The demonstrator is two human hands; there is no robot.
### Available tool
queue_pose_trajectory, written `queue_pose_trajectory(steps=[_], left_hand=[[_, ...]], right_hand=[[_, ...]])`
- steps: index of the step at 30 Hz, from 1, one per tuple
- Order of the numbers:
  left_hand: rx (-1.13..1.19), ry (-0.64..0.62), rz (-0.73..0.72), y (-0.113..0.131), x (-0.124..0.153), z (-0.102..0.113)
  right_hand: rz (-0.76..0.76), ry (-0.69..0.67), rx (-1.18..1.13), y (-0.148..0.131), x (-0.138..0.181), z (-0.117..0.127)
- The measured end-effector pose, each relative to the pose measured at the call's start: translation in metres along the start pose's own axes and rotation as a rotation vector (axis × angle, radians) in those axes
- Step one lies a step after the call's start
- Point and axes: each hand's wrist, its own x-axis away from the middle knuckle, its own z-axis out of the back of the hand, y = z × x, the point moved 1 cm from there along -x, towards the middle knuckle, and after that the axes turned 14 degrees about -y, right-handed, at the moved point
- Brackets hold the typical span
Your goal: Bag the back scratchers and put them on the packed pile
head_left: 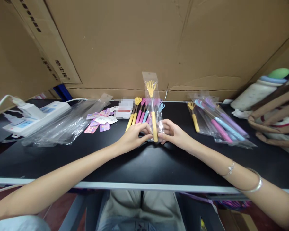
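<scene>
A yellow back scratcher (154, 120) stands nearly upright inside a clear plastic bag (149, 76), its claw end at the top. My left hand (137, 134) pinches the bag's lower left edge between thumb and fingers. On the other side, my right hand (172, 133) grips the lower right edge, close to the yellow handle. Behind them lies a row of loose back scratchers (137, 112) in yellow, pink and blue, partly hidden by the bag and my left hand.
Bagged back scratchers (223, 126) lie to the right, near a white bottle (255, 91) and a brown bag (274, 118). On the left are empty plastic bags (65, 125), small printed cards (103, 120) and a power strip (38, 117). Cardboard (125, 41) walls the table's back.
</scene>
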Motion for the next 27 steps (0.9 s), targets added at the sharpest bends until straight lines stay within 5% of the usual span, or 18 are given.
queue_pose_trajectory(steps=[15, 27], left_hand=[[-0.312, 0.065, -0.136, -0.005, 0.003, 0.009], [-0.634, -0.052, -0.230, -0.008, 0.004, 0.012]], right_hand=[[-0.020, 0.032, -0.053, -0.018, 0.006, 0.009], [0.053, 0.346, 0.063, -0.079, 0.072, 0.091]])
